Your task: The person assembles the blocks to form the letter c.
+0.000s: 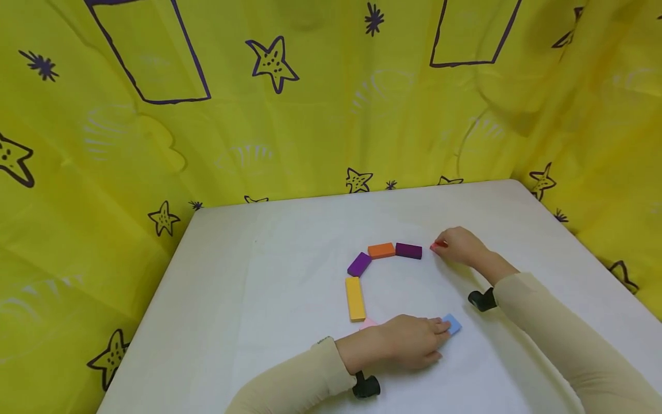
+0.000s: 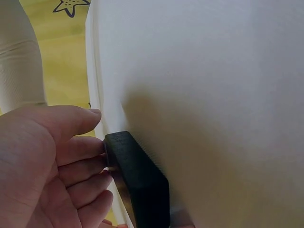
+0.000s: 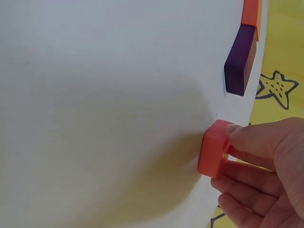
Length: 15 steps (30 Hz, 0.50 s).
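Observation:
My right hand (image 1: 460, 247) pinches a small red block (image 3: 213, 149) between thumb and fingers, to the right of a dark purple block (image 1: 408, 251). My left hand (image 1: 411, 340) is low over the near part of the table, its fingertips overlapping a light blue block (image 1: 453, 324) in the head view. In the left wrist view, its fingers reach the end of a dark block (image 2: 140, 185), while the thumb lies apart from it. An orange block (image 1: 381, 250), a purple block (image 1: 359, 264), a yellow block (image 1: 355, 299) and a partly hidden pink block (image 1: 369, 323) continue the curve leftward and down.
The blocks lie on a white-covered table (image 1: 279, 259). Yellow curtains (image 1: 310, 126) with drawn stars hang behind it and at both sides. A black wrist camera (image 1: 482, 299) sits under the right cuff, another black camera (image 1: 366, 386) under the left.

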Motion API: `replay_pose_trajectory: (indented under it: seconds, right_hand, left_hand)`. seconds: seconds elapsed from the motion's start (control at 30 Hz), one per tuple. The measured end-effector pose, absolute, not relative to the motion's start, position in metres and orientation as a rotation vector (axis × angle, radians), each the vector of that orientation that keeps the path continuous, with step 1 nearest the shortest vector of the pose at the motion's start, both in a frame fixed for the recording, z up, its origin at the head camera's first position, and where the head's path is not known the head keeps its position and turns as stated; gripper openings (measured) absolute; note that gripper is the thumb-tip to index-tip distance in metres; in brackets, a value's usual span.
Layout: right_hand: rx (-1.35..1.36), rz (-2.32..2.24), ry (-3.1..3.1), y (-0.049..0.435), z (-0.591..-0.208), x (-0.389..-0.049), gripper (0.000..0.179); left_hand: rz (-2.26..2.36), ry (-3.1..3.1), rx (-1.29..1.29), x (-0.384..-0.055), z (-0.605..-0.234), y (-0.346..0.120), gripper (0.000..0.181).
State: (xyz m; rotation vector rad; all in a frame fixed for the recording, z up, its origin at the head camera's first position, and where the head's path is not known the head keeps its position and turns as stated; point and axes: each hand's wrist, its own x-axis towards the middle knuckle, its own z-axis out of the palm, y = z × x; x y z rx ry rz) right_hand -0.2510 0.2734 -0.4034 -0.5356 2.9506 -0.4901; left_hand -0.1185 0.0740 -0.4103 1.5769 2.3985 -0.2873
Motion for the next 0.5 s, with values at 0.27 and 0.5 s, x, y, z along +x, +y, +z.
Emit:
replay_pose_trajectory:
  seconds: [0.27,0.5]
  right_hand:
    - [-0.589,-0.495,2.976,0.279,-0.405,-0.231,0.015]
    - [-0.600,-0.493,2.971,0.278,-0.405,-0.221,0.013]
  left_hand:
    - [-0.290,2.396,1.589,-0.119,-0.410,0.073,0.052]
    - [-0.302,2.403,1.630,-0.120,-0.412,0.073,0.051]
